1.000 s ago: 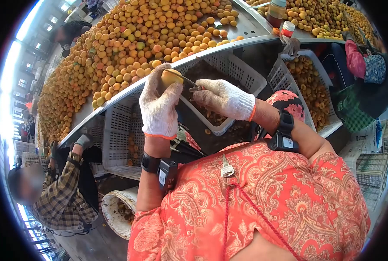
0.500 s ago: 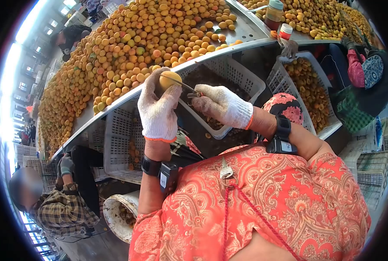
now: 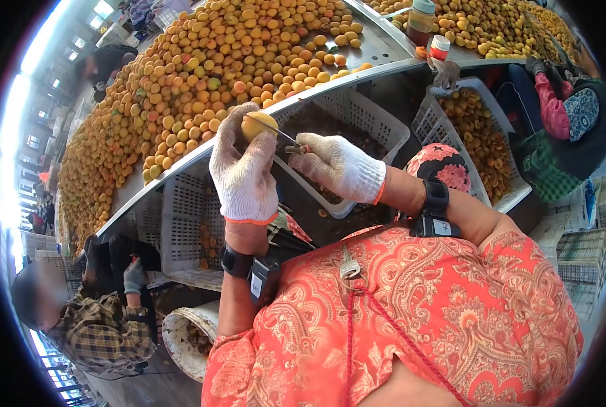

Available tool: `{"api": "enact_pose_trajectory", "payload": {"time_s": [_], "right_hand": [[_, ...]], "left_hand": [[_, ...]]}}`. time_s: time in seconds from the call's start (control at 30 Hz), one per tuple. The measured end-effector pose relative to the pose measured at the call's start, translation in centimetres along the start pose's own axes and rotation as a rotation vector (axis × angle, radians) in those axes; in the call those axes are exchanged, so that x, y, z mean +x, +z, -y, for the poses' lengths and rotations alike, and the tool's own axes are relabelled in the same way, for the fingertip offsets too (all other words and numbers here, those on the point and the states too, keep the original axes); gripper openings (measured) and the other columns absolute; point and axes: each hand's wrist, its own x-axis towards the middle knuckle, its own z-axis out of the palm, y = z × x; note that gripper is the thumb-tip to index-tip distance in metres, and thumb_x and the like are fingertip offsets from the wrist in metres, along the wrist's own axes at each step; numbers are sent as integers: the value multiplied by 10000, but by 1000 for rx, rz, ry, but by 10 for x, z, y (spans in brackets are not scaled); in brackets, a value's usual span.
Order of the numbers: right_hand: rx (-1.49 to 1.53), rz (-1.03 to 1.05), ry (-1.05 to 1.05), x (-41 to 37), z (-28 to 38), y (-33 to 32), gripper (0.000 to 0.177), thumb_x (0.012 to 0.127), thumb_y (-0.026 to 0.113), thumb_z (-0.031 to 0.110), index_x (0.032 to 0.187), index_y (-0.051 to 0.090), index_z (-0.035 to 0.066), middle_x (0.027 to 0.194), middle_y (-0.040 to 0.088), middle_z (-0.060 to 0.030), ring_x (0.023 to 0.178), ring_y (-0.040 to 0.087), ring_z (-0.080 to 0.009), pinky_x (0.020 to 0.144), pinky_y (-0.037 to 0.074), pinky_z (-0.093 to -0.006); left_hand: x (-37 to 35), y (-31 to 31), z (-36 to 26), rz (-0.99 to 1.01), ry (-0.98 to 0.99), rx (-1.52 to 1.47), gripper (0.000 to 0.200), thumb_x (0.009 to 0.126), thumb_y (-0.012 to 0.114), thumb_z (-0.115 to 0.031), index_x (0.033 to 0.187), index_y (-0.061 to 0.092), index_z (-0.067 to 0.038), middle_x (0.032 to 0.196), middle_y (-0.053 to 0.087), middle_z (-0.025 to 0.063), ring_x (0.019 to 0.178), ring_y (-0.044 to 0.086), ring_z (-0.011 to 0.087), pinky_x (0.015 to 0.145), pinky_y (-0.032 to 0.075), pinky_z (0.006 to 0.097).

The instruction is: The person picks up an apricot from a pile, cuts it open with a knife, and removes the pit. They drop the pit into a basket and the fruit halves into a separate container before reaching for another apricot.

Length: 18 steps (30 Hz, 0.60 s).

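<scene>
My left hand (image 3: pixel 244 163), in a white knit glove stained at the fingers, grips a yellow-orange apricot (image 3: pixel 255 125) between thumb and fingers. A thin-bladed knife (image 3: pixel 286 138) lies against the fruit, its blade crossing the upper right side. The handle is mostly hidden in my right hand (image 3: pixel 340 163), which is gloved too and closed around it. Both hands are raised close together, in front of the table edge and over the crates. Beyond them, a large heap of whole apricots (image 3: pixel 201 74) covers the metal table (image 3: pixel 382 51).
Below my hands stands a crate (image 3: pixel 401 132) with dark contents; another crate (image 3: pixel 181 217) is at left. A crate of cut apricots (image 3: pixel 476 129) stands at right. A white bucket (image 3: pixel 174 339), a jar (image 3: pixel 421 24) and a red bottle (image 3: pixel 440 47) are nearby. Co-workers (image 3: pixel 99 332) sit either side.
Both hands shift slightly left in view, still holding the apricot and the knife against it. The co-worker at left has lowered a gloved hand and moved it right.
</scene>
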Motion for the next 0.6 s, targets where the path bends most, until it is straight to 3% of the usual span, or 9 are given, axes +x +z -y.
{"api": "enact_pose_trajectory", "payload": {"time_s": [0.1, 0.17, 0.23, 0.3, 0.33, 0.4, 0.43, 0.47, 0.6], "right_hand": [[-32, 13, 17, 0, -8, 2, 383, 1014, 550, 377, 1012, 560, -6, 792, 611, -174, 750, 597, -227, 718, 483, -368], [-4, -29, -6, 0, -10, 4, 384, 1004, 557, 381, 1014, 562, -3, 817, 634, -197, 776, 646, -300, 716, 492, -392], [-76, -65, -25, 1, -15, 7, 372, 998, 560, 370, 1012, 560, -2, 835, 645, -214, 811, 656, -350, 715, 497, -412], [-214, -108, -53, 7, -22, 13, 345, 977, 567, 346, 1004, 552, 3, 861, 663, -246, 883, 647, -441, 709, 505, -469], [-214, -110, -53, 5, -24, 14, 345, 977, 567, 346, 1004, 552, 3, 861, 663, -246, 883, 647, -441, 709, 505, -469], [-253, -154, -25, 2, -20, 15, 336, 969, 570, 340, 1007, 544, 7, 831, 659, -239, 848, 654, -433, 702, 504, -476], [-302, -164, 12, 1, -14, 13, 331, 971, 567, 339, 1013, 540, 11, 820, 657, -238, 837, 651, -436, 693, 498, -488], [-302, -164, 14, 0, -11, 11, 331, 971, 567, 339, 1013, 540, 11, 820, 657, -238, 837, 651, -436, 693, 498, -488], [-272, -170, 9, 2, -15, 8, 334, 979, 557, 341, 1020, 534, 11, 820, 651, -250, 837, 645, -440, 685, 493, -492]], "left_hand": [[4, -5, 6, 46, -28, -62, 419, 880, 597, 4, 1291, 527, 44, 1059, 590, 51, 786, 539, 55, 659, 437, 182], [7, -11, 11, 101, -42, -91, 417, 885, 594, 10, 1295, 524, 41, 1034, 592, 44, 742, 525, 52, 629, 430, 192], [8, -11, 16, 89, -108, -132, 321, 940, 635, -140, 1224, 567, -7, 938, 618, 40, 632, 475, 65, 550, 389, 221], [8, -13, 27, 26, -343, -429, 535, 960, 618, -467, 1230, 553, -9, 913, 628, 70, 590, 429, 63, 488, 352, 199], [9, -14, 27, 29, -344, -428, 535, 960, 618, -467, 1230, 553, -9, 913, 628, 70, 590, 429, 63, 488, 352, 199], [13, -12, 27, -77, -416, -271, 664, 916, 579, -619, 1212, 563, -26, 905, 634, 85, 590, 467, 87, 486, 361, 210], [17, -20, 35, -27, -333, -196, 658, 916, 597, -600, 1226, 562, -21, 974, 643, 97, 681, 545, 118, 556, 419, 231], [22, -25, 41, -27, -335, -196, 658, 916, 597, -600, 1226, 562, -21, 974, 643, 97, 681, 545, 118, 556, 419, 231], [21, -18, 40, 79, -136, -165, 485, 976, 621, -394, 1267, 539, -15, 1117, 621, 113, 908, 582, 168, 753, 481, 273]]}}
